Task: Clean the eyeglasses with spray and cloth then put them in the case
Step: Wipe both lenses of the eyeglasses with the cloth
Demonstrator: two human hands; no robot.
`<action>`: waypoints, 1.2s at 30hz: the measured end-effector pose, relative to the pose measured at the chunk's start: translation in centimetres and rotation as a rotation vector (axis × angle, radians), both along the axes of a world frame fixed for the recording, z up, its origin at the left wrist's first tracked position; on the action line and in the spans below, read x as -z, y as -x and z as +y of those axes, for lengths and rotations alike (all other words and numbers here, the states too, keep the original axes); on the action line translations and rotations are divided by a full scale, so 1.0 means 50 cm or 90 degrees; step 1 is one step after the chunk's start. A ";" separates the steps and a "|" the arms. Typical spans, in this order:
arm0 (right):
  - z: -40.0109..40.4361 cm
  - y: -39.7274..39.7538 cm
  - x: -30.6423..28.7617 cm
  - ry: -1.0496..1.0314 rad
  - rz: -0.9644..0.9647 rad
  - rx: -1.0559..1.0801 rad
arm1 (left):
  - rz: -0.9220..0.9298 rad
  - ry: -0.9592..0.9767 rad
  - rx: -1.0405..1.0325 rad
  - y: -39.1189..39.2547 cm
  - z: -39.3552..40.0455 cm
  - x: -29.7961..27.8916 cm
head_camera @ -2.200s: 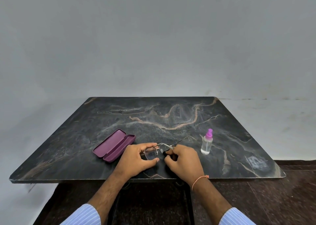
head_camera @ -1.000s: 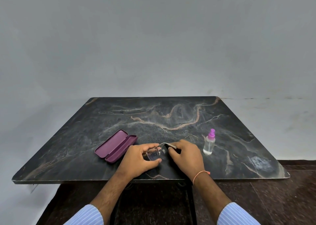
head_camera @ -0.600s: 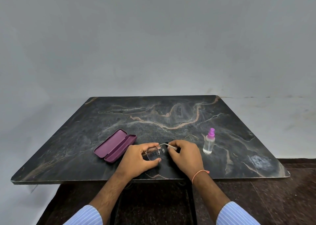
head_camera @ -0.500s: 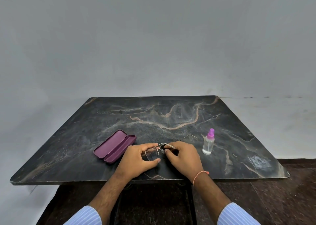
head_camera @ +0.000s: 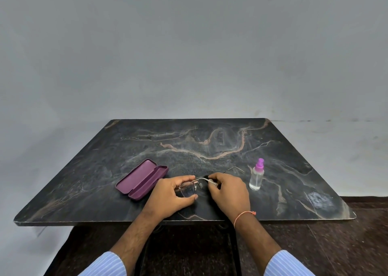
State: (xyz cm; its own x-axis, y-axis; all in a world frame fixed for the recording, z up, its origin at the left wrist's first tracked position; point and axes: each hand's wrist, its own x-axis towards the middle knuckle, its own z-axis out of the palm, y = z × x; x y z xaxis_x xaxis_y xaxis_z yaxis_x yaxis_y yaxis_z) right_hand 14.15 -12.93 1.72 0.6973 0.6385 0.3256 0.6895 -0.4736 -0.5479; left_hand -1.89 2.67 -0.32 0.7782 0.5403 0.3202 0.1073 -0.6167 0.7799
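Little has shifted: right hand [head_camera: 230, 191] keeps rubbing a dark cloth [head_camera: 204, 183] on one lens; left hand [head_camera: 172, 194] stays pinched on the glasses [head_camera: 189, 188] above the bench [head_camera: 210, 145]. Wiping likely continues; open case [head_camera: 141, 179] waits left, spray bottle [head_camera: 256, 178] right.

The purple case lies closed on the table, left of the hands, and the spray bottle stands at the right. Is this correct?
Not quite. The head view shows the purple case lying open, its lid folded back. The rest is right: it lies on the table left of the hands, and the spray bottle stands at the right.
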 end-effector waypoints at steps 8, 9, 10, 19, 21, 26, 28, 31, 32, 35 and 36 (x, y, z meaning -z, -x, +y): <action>-0.003 0.006 0.000 0.009 -0.026 0.014 | 0.009 0.005 0.004 0.000 0.002 -0.002; -0.001 0.006 0.001 0.015 -0.034 0.026 | 0.010 0.009 0.007 0.000 0.002 -0.001; 0.000 0.007 0.003 0.022 -0.043 0.032 | 0.011 0.014 0.011 0.000 0.003 0.000; 0.002 0.003 0.001 0.058 -0.023 0.030 | 0.076 0.002 0.043 -0.002 0.007 -0.005; 0.000 0.003 0.002 0.064 -0.022 0.026 | 0.085 -0.013 0.060 -0.003 0.005 -0.004; 0.002 0.008 -0.001 0.066 -0.029 0.029 | 0.063 0.009 0.043 -0.002 0.005 -0.003; 0.003 0.007 -0.001 0.063 -0.022 0.039 | 0.051 -0.009 0.000 -0.001 0.002 -0.004; 0.003 0.008 -0.002 0.052 -0.003 0.049 | 0.043 -0.040 -0.042 -0.003 -0.003 -0.008; 0.003 0.008 -0.003 0.048 0.003 0.051 | 0.036 -0.038 -0.043 -0.003 -0.004 -0.009; 0.004 0.010 -0.002 0.045 0.007 0.054 | 0.035 -0.038 -0.026 -0.003 -0.008 -0.013; 0.005 0.011 -0.002 0.044 0.005 0.054 | 0.037 -0.036 -0.015 -0.002 -0.008 -0.014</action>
State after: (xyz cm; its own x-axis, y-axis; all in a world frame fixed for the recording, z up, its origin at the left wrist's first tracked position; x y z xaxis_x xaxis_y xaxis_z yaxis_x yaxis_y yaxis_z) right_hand 13.62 -12.69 1.81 0.7527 0.5976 0.2764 0.6406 -0.5675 -0.5173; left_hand -1.79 2.26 0.38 0.7838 0.5408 0.3052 0.1667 -0.6567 0.7355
